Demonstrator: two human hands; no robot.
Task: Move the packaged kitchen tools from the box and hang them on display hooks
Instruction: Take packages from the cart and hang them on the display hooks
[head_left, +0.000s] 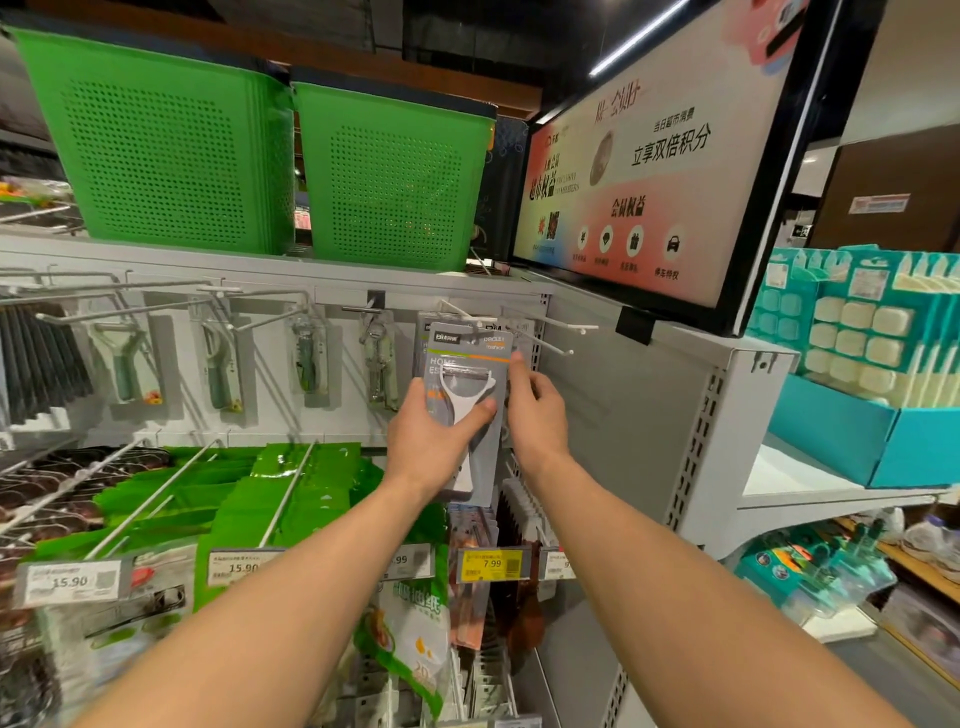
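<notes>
A grey card pack with a white Y-shaped peeler (470, 364) is held up against the pegboard, its top at a white display hook (467, 315). My left hand (434, 434) grips the pack's lower half, thumb across the peeler's handle. My right hand (535, 410) touches the pack's right edge, index finger pointing up along it. More grey packs (423, 332) hang just behind on the same hook. Further white hooks (558, 338) stick out bare to the right. The box is not in view.
Other packaged peelers and openers (221, 364) hang on hooks to the left. Two green baskets (395, 176) sit on the top shelf. A lit sign (660, 171) overhangs at upper right. Green pouches (306, 483) and price tags (491, 564) fill the row below.
</notes>
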